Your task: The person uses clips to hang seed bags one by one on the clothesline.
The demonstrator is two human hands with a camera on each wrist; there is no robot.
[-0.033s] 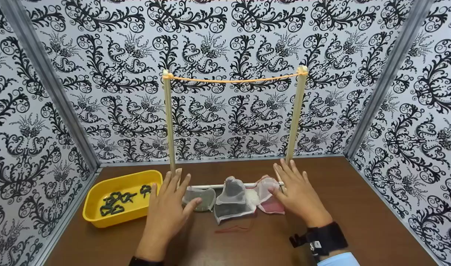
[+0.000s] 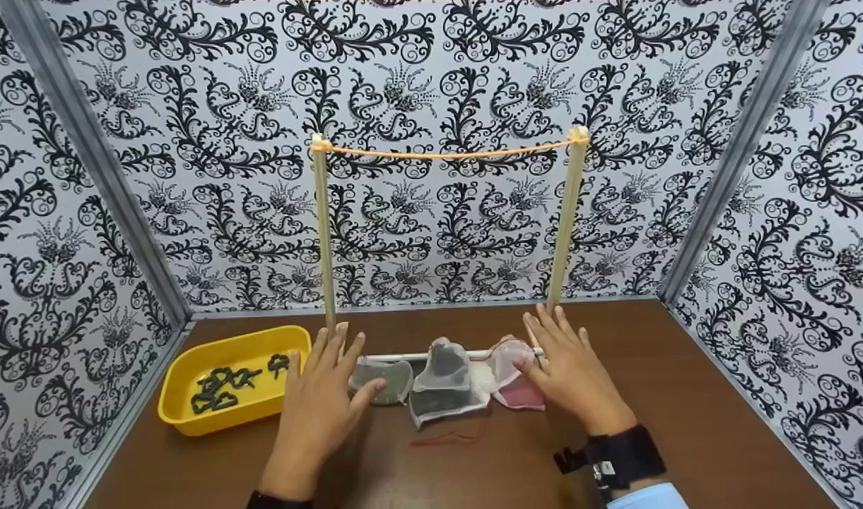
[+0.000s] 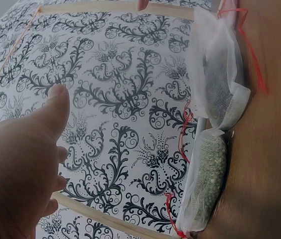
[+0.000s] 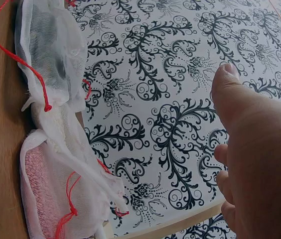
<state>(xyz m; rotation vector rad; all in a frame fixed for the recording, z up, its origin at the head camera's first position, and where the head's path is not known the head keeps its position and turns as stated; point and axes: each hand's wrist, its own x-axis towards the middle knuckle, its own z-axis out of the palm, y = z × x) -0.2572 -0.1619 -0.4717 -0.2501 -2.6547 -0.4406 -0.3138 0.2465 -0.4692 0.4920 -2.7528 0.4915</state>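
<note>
My left hand (image 2: 321, 399) is held with straight, spread fingers near the left wooden post, holding nothing. My right hand (image 2: 576, 371) is likewise spread and bare by the right post. Between them lie small white mesh pouches with red strings. One with greenish filling (image 2: 385, 382) is close to my left thumb. A dark-filled pouch (image 2: 445, 404) sits in the middle, partly folded upward. Beside my right thumb is a pink-filled pouch (image 2: 521, 394), next to a white-filled pouch (image 2: 483, 377). In both wrist views the hands stay apart from the pouches.
Two wooden posts (image 2: 325, 233) stand behind the pouches, with an orange cord (image 2: 445, 155) strung between their tops. A white rod (image 2: 396, 358) runs low between them. On the left, a yellow tray (image 2: 226, 422) contains several dark clips (image 2: 242, 377). Patterned walls enclose the brown table (image 2: 707, 424).
</note>
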